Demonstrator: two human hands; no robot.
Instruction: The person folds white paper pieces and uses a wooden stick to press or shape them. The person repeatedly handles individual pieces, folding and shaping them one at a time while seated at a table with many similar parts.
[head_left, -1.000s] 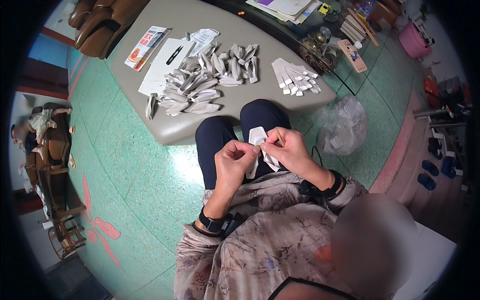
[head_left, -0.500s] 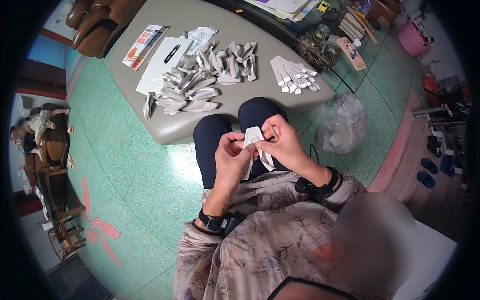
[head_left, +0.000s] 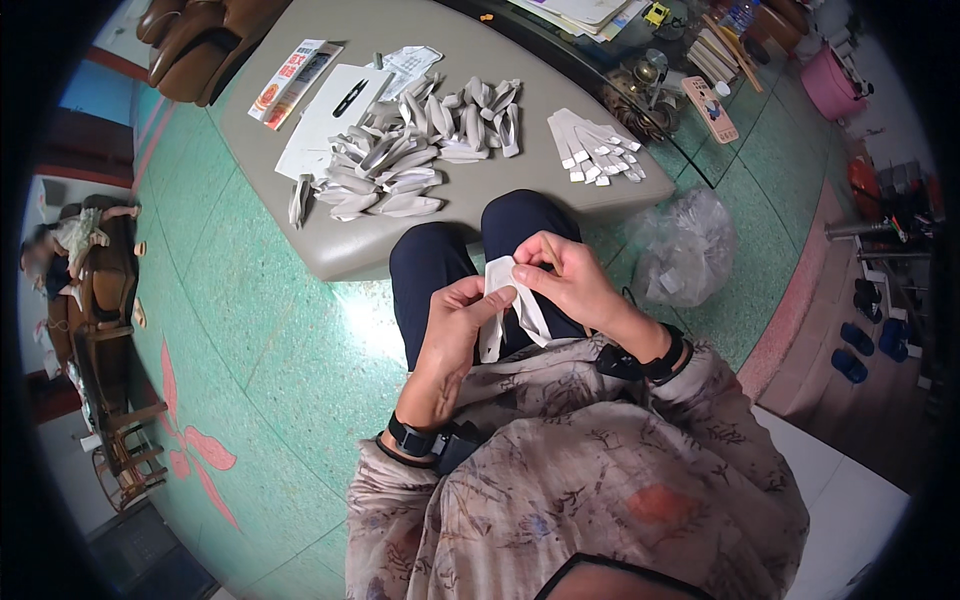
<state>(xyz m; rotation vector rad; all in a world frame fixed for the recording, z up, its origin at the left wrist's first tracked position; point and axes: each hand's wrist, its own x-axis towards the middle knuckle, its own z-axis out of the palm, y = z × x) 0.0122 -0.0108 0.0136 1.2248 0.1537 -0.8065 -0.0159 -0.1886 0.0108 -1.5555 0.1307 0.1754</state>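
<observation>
Thumb (head_left: 522, 273) shifted upward, the right hand (head_left: 570, 285) pinches the white folded paper-like strip (head_left: 499, 271), the left hand (head_left: 457, 315) pinching lower, apparently a creasing step needing steady pressure.

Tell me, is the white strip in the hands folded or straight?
Folded: the strip is joined at the top, and its two ends run downward with a gap between them.

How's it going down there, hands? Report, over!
Left hand and right hand: both on white folded strip. Left thumb hides part of it.
</observation>
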